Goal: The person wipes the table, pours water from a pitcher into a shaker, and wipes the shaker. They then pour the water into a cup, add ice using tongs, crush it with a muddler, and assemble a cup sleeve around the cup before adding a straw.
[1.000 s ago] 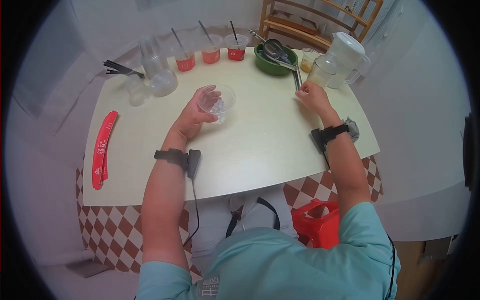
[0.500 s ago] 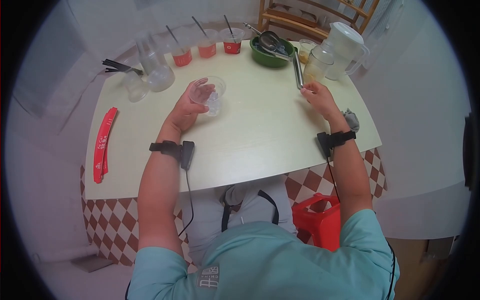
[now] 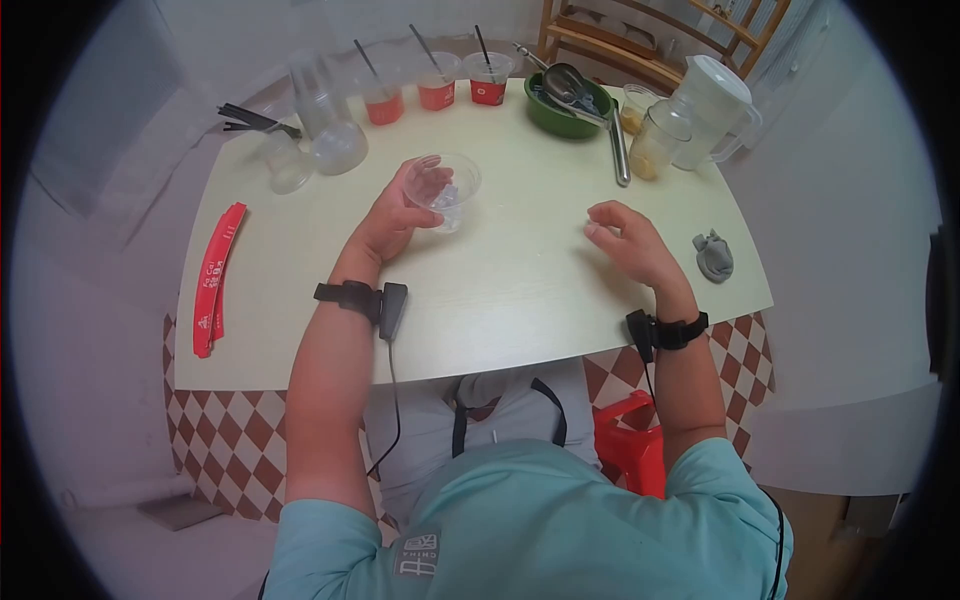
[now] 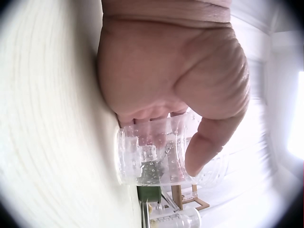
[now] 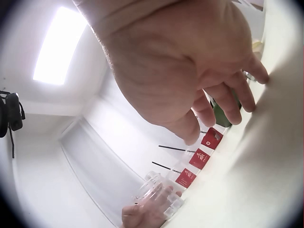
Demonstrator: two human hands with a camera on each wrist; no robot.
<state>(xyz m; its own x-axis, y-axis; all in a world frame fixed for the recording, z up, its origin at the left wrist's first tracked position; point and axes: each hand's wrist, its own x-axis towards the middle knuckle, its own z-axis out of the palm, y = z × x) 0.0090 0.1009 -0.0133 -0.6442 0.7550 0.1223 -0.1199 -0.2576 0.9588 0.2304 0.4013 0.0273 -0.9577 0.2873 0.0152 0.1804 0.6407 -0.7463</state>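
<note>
Head view: your left hand [image 3: 395, 222] grips a clear plastic cup [image 3: 446, 190] that stands on the pale table [image 3: 520, 290], left of centre; the fingers curl round the near side of the cup wall and the thumb reaches to the rim. Something small and pale, possibly ice, lies in the cup bottom. Your right hand [image 3: 628, 243] is well apart from the cup, to the right, holding nothing; its fingers are loosely bent with the tips down at the tabletop. A grey cloth [image 3: 713, 256] lies just right of that hand. At the far edge stand three red-sleeved cups with straws [image 3: 437, 92], a green bowl [image 3: 570, 108] with metal utensils, and a white pitcher [image 3: 716, 108]. Left wrist view: the thumb [image 4: 204, 147] presses one side of the cup [image 4: 156, 159], the fingers wrap the other side, seen through the clear wall; the cup base rests on the table. Right wrist view: the right hand's fingers [image 5: 235, 97] hang slightly curled, tips touching or nearly touching the table, nothing between them; the cup-holding hand shows small in the distance.
</note>
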